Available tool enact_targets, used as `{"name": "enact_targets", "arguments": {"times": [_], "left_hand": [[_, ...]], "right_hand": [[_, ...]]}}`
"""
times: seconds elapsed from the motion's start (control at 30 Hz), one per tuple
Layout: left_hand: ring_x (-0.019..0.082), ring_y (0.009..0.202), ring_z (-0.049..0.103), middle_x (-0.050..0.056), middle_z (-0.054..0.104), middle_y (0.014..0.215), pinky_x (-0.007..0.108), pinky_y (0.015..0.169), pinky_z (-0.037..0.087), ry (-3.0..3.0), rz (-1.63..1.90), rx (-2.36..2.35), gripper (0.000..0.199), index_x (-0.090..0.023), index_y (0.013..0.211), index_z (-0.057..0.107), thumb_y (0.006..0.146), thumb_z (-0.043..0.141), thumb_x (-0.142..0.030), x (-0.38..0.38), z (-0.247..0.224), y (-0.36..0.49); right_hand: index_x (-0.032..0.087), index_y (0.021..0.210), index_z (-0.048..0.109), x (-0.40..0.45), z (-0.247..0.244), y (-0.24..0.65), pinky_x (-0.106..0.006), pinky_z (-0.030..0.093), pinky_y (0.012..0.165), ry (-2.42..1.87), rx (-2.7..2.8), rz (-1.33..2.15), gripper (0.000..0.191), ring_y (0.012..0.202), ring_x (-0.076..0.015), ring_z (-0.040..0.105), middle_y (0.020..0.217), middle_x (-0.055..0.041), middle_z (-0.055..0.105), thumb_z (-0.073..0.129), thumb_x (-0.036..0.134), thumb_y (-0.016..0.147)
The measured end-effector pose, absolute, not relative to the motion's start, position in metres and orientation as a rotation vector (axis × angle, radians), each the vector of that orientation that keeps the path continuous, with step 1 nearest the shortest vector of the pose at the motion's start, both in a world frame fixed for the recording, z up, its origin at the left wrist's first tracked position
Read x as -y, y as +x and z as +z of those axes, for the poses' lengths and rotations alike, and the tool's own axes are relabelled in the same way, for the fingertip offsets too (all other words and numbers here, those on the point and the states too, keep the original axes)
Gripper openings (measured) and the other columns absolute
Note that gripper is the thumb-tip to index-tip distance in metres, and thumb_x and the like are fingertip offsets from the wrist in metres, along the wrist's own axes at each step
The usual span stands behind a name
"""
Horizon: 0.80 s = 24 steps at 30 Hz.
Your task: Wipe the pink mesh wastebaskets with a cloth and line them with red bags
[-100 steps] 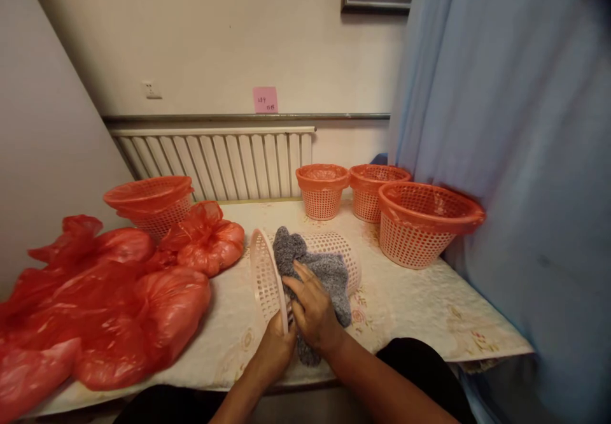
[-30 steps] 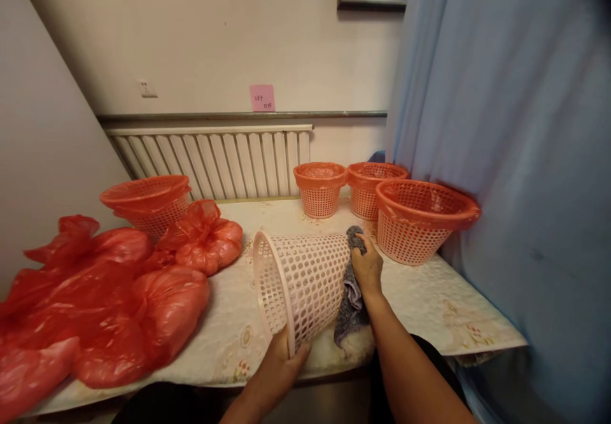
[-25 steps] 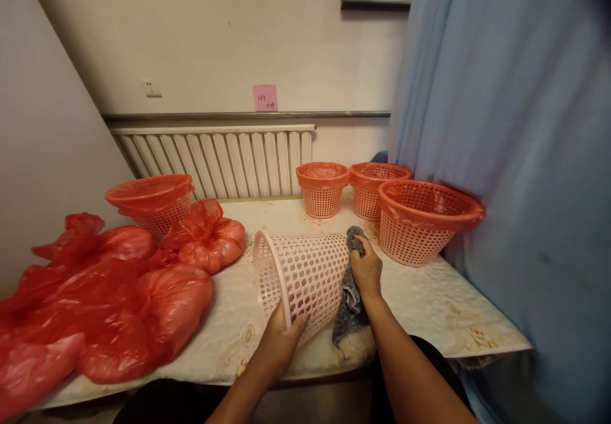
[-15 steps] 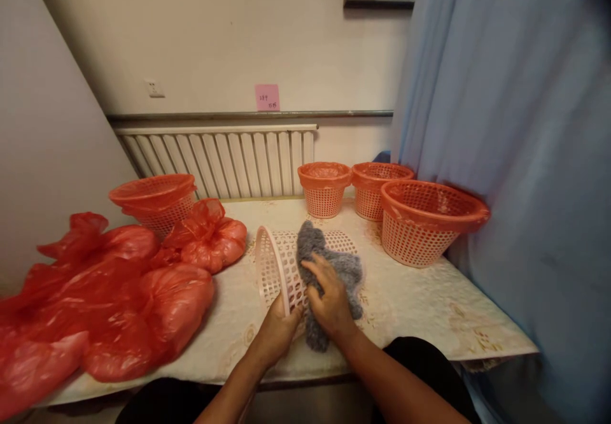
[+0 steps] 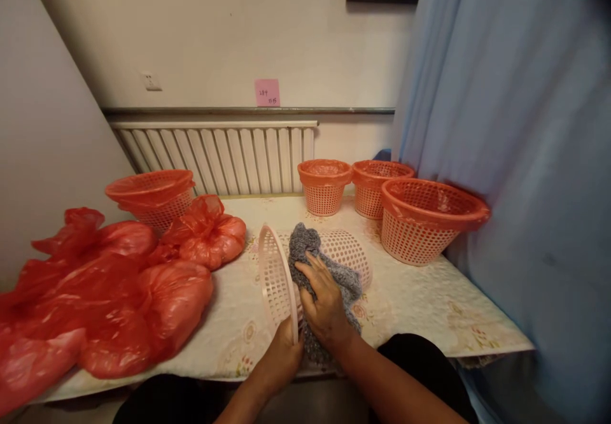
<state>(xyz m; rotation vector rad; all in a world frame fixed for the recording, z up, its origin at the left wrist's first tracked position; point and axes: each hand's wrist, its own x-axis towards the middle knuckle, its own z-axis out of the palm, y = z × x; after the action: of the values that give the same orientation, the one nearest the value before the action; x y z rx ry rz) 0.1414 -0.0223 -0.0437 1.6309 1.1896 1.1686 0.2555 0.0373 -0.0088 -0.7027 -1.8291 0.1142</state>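
A pale pink plastic basket (image 5: 347, 250) with a perforated wall lies on its side on the table, its open mouth facing left. My left hand (image 5: 282, 349) is closed round the near part of its rim, with some fingers hidden behind it. A fuzzy grey cloth (image 5: 305, 242) drapes over the basket's side. My right hand (image 5: 324, 296) presses the cloth against the wall, fingers bent and slightly apart on top of it. The cloth's lower end hangs toward the table's front edge, partly behind my right hand.
Tied red plastic bags (image 5: 174, 309) pile up at the left, before a red-lined basket (image 5: 167, 211). More lined baskets stand at the back: one small (image 5: 324, 198), another beside it (image 5: 375, 201), and a larger one (image 5: 413, 239) near the blue curtain (image 5: 515, 156). A radiator (image 5: 229, 160) is behind.
The basket has turned a little, its rim swinging nearer and rightward with my left hand. My right hand and the cloth have shifted slightly left along the wall.
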Motion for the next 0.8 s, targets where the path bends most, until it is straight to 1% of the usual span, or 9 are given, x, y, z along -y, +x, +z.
{"name": "enact_targets", "arguments": {"times": [0.1, 0.2, 0.27, 0.43, 0.53, 0.63, 0.73, 0.8], "left_hand": [[0.028, 0.126, 0.049, 0.008, 0.064, 0.126, 0.045, 0.113, 0.030, 1.656, 1.117, -1.168, 0.037, -0.018, 0.122, 0.061, 0.089, 0.049, -0.029, 0.032, -0.051, 0.140], [0.028, 0.128, 0.047, 0.008, 0.061, 0.130, 0.045, 0.114, 0.028, 1.656, 1.064, -1.179, 0.040, -0.019, 0.122, 0.062, 0.090, 0.048, -0.039, 0.037, -0.057, 0.137], [0.028, 0.128, 0.047, 0.008, 0.061, 0.131, 0.045, 0.114, 0.027, 1.634, 1.021, -1.206, 0.042, -0.020, 0.123, 0.062, 0.090, 0.049, -0.042, 0.039, -0.060, 0.135], [0.028, 0.128, 0.047, 0.008, 0.061, 0.131, 0.044, 0.114, 0.027, 1.604, 0.982, -1.274, 0.041, -0.019, 0.122, 0.062, 0.088, 0.052, -0.038, 0.039, -0.066, 0.131], [0.028, 0.126, 0.050, 0.008, 0.061, 0.131, 0.045, 0.113, 0.028, 1.587, 0.971, -1.274, 0.040, -0.018, 0.123, 0.061, 0.085, 0.055, -0.032, 0.037, -0.064, 0.130], [0.027, 0.120, 0.055, 0.010, 0.065, 0.125, 0.043, 0.110, 0.035, 1.512, 1.058, -1.250, 0.041, -0.016, 0.121, 0.061, 0.082, 0.058, -0.028, 0.031, -0.051, 0.131], [0.027, 0.117, 0.057, 0.011, 0.065, 0.123, 0.042, 0.106, 0.039, 1.388, 1.249, -1.270, 0.042, -0.013, 0.120, 0.059, 0.081, 0.058, -0.030, 0.021, -0.030, 0.132], [0.027, 0.117, 0.058, 0.012, 0.066, 0.122, 0.042, 0.105, 0.041, 1.317, 1.315, -1.278, 0.042, -0.012, 0.118, 0.058, 0.081, 0.059, -0.031, 0.013, -0.018, 0.132]], "right_hand": [[0.018, 0.126, 0.055, -0.039, -0.007, 0.260, -0.048, 0.034, 0.112, -0.708, 1.819, 0.110, 0.054, 0.130, -0.0216, 0.045, 0.133, -0.0097, 0.056, 0.042, 0.003, 0.075], [0.019, 0.125, 0.056, -0.049, -0.006, 0.267, -0.048, 0.034, 0.112, -0.749, 1.802, 0.119, 0.053, 0.128, -0.0213, 0.047, 0.129, -0.0085, 0.059, 0.042, 0.004, 0.076], [0.019, 0.123, 0.058, -0.062, -0.005, 0.277, -0.046, 0.036, 0.110, -0.840, 1.749, 0.145, 0.050, 0.124, -0.0216, 0.051, 0.126, -0.0084, 0.061, 0.042, 0.007, 0.077], [0.018, 0.117, 0.063, -0.107, -0.008, 0.322, -0.039, 0.046, 0.098, -1.220, 1.487, 0.279, 0.044, 0.107, -0.0231, 0.062, 0.116, -0.0089, 0.067, 0.043, 0.017, 0.078], [0.016, 0.114, 0.065, -0.129, -0.015, 0.348, -0.042, 0.044, 0.097, -1.437, 1.286, 0.292, 0.043, 0.107, -0.0266, 0.061, 0.115, -0.0116, 0.067, 0.044, 0.021, 0.077], [0.013, 0.115, 0.064, -0.139, -0.022, 0.358, -0.045, 0.042, 0.098, -1.494, 1.193, 0.289, 0.045, 0.108, -0.0283, 0.060, 0.116, -0.0142, 0.066, 0.042, 0.022, 0.077], [0.016, 0.116, 0.064, -0.135, -0.025, 0.348, -0.043, 0.043, 0.098, -1.487, 1.203, 0.300, 0.044, 0.107, -0.0263, 0.061, 0.115, -0.0118, 0.067, 0.042, 0.022, 0.077], [0.018, 0.118, 0.063, -0.126, -0.026, 0.333, -0.041, 0.044, 0.098, -1.430, 1.284, 0.297, 0.044, 0.108, -0.0248, 0.061, 0.116, -0.0104, 0.067, 0.043, 0.020, 0.078]]}}
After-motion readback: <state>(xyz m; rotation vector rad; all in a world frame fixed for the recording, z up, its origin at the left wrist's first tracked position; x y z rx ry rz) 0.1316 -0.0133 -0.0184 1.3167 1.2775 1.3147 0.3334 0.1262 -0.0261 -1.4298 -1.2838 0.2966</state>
